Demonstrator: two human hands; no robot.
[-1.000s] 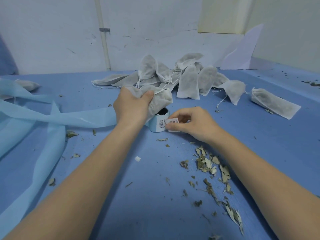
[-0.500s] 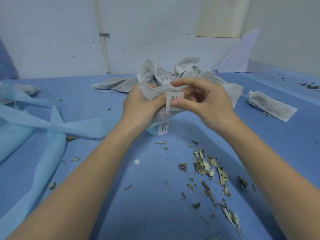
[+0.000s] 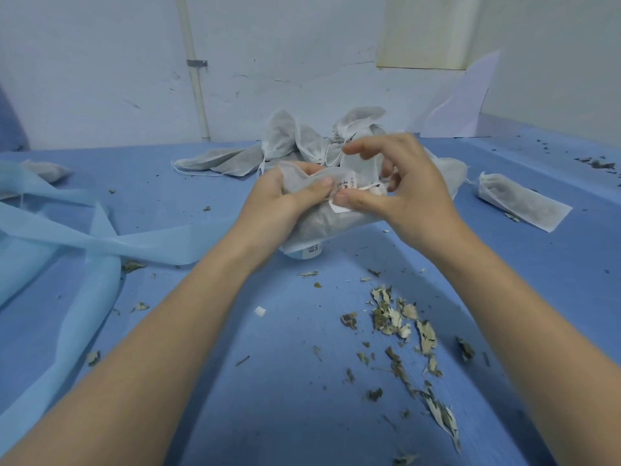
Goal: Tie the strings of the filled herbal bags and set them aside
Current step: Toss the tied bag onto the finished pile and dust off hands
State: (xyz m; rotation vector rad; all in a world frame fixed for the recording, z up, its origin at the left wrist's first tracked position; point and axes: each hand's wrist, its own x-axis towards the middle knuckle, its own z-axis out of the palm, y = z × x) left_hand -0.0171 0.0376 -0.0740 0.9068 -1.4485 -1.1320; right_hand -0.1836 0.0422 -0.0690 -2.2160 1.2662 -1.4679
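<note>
I'm seeing the filled grey mesh herbal bag [image 3: 322, 213] now lifted off the blue tabletop [image 3: 302, 381] w/ left hand [image 3: 279, 203] gripping its neck; right hand [image 3: 403, 193], back from the tabletop, is pinching a small white paper label [image 3: 346, 190] against it. Tying's starting, imo.

Tabletop [image 3: 554, 264] showing mid blue; fabric strips [image 3: 67, 227] showing pale blue; herbal bags [image 3: 524, 205] showing grey-white; label [image 3: 346, 190] showing white, black print; leaf scraps [image 3: 396, 317] showing dull green.

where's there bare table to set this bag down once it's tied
Bare blue table lies right of the right hand, short of the lone bag. Another patch lies between the pale blue strips and the bag pile. The near right is crowded with loose leaves.
</note>
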